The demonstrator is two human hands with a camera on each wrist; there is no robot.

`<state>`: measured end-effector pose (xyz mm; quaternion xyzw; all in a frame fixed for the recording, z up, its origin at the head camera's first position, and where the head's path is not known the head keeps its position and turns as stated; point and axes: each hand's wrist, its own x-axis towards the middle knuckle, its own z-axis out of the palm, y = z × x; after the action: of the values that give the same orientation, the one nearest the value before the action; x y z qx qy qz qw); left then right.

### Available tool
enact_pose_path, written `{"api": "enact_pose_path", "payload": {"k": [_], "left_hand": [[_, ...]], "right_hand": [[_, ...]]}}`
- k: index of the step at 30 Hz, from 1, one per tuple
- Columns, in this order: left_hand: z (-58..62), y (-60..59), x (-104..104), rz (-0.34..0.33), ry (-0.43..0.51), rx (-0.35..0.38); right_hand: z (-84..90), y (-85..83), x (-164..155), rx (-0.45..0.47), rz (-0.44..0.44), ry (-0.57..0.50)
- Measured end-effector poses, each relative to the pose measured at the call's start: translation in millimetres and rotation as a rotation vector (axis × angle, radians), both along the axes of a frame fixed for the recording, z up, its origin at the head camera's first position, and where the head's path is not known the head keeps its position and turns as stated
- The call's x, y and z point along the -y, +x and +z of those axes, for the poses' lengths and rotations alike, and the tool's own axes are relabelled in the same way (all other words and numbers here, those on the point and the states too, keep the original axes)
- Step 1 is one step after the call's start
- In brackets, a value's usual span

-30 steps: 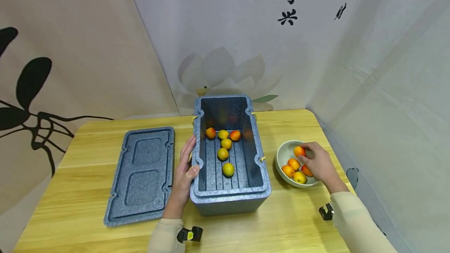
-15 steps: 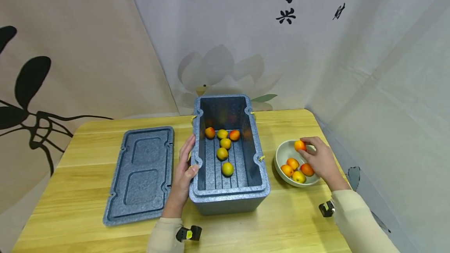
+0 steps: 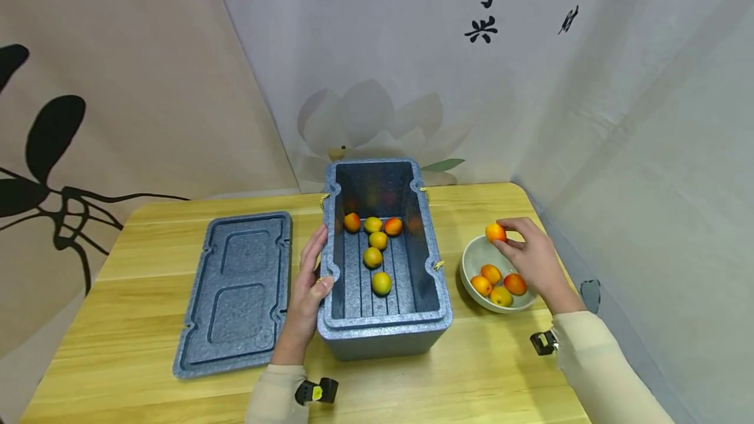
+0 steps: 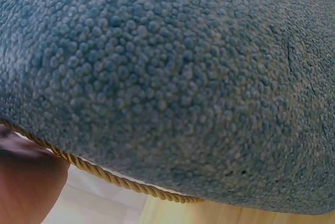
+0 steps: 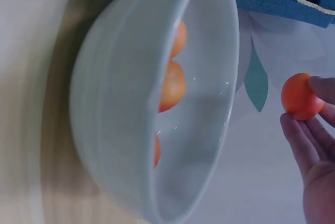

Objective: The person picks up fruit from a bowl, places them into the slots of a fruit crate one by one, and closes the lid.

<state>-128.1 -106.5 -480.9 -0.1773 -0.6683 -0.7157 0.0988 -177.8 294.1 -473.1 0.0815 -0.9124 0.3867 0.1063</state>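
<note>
In the head view my right hand (image 3: 528, 262) pinches a small round orange-yellow fruit (image 3: 495, 232) above the back rim of a pale bowl (image 3: 469, 255). The right wrist view shows this fruit (image 5: 302, 97) between thumb and fingertips, clear of the bowl. Several orange and yellow fruits (image 3: 500, 296) lie inside the bowl. My left hand (image 3: 305, 293) rests against the left side of a grey-blue foam box (image 3: 385, 330), fingers stretched along its wall and thumb at the rim notch. Inside the lidless box, several similar fruits (image 3: 378, 241) lie on the ribbed floor.
Left of the box lies its flat foam lid (image 3: 235, 293) on the wooden table (image 3: 135, 267). Thin gold cord (image 4: 125, 182) runs along the box's side. A printed cloth backdrop (image 3: 377, 51) hangs behind the table, and another cloth side (image 3: 665, 149) stands close at the right.
My right hand has lifted the fruit out of the bowl and moved it slightly left and toward the back. My left hand has stayed against the box.
</note>
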Motion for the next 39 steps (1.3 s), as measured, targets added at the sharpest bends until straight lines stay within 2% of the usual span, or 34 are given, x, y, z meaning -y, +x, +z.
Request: {"api": "enact_pose_path", "payload": {"k": [39], "left_hand": [[-1.8,-0.2,-0.8,0.026,-0.017,0.02]], "right_hand": [[42.9,-11.0,22.4,-0.114,0.04,0.013]]}}
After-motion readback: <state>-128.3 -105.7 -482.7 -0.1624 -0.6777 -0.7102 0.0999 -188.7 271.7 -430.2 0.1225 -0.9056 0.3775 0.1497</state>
